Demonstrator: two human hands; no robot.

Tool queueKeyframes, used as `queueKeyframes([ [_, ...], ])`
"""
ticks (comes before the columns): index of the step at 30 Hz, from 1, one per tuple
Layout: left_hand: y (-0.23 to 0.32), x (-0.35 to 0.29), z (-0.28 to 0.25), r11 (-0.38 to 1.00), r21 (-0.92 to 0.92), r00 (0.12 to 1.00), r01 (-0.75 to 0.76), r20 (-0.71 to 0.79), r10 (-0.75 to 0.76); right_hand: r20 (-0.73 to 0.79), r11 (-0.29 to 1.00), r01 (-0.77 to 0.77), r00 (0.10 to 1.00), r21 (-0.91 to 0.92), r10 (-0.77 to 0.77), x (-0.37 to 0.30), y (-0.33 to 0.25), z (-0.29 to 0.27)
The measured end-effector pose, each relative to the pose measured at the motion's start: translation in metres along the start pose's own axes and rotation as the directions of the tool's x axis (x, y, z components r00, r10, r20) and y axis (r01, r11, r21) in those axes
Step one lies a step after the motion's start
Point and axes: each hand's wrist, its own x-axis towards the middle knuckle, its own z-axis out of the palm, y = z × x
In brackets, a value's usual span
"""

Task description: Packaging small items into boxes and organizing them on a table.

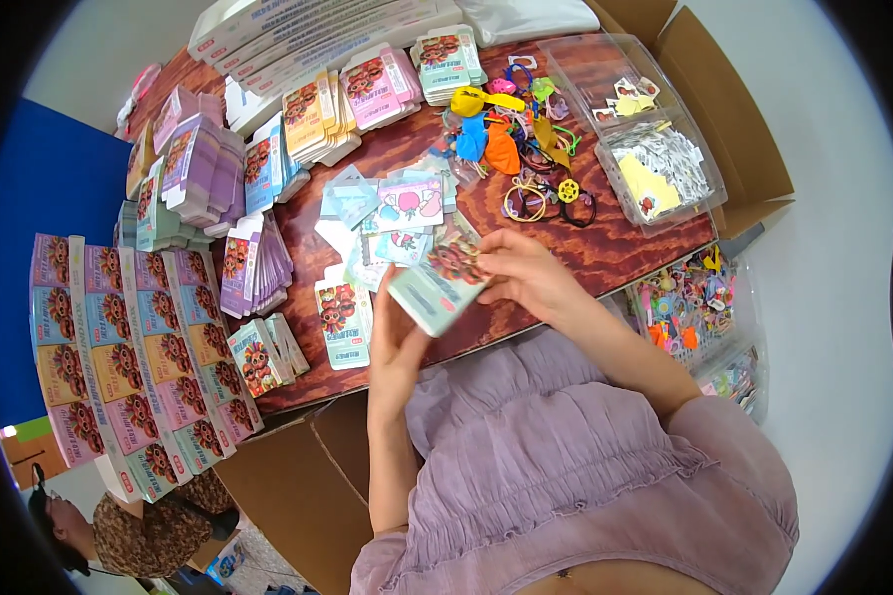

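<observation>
Both of my hands hold a small pale-green printed carton (433,295), tilted above the table's near edge. My left hand (399,342) grips its left side, with the fingers partly hidden. At its upper right end, the thumb and fingers of my right hand (526,273) are closed on the carton. Just beyond it lies a loose pile of printed cards (412,203) and clear sleeves. A flat pale-green carton (343,322) rests on the table left of my left hand.
Stacks of coloured cartons (203,174) line the table's left and far sides. Bright hair ties (501,139) lie beyond my right hand, beside a clear divided tray (662,174) of paper pieces. Filled display boxes (139,357) stand at left; a co-worker (154,531) is lower left.
</observation>
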Motion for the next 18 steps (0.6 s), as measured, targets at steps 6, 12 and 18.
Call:
queueKeyframes([
  [6, -0.003, 0.007, 0.006, 0.973, -0.010, 0.958, -0.231, -0.176, 0.226, 0.145, 0.787, 0.106, 0.989, -0.607, -0.021, 0.034, 0.002, 0.033],
  [12, -0.005, 0.003, -0.001, 0.939, 0.343, 0.963, -0.016, -0.248, 0.107, 0.472, -0.341, 0.331, 0.693, -0.880, -0.544, 0.096, -0.020, 0.038],
  [18, 0.005, -0.004, -0.014, 0.635, 0.771, 0.929, -0.046, -0.200, 0.311, 0.385, -0.266, 0.279, 0.704, -0.923, -0.596, 0.097, -0.025, 0.021],
])
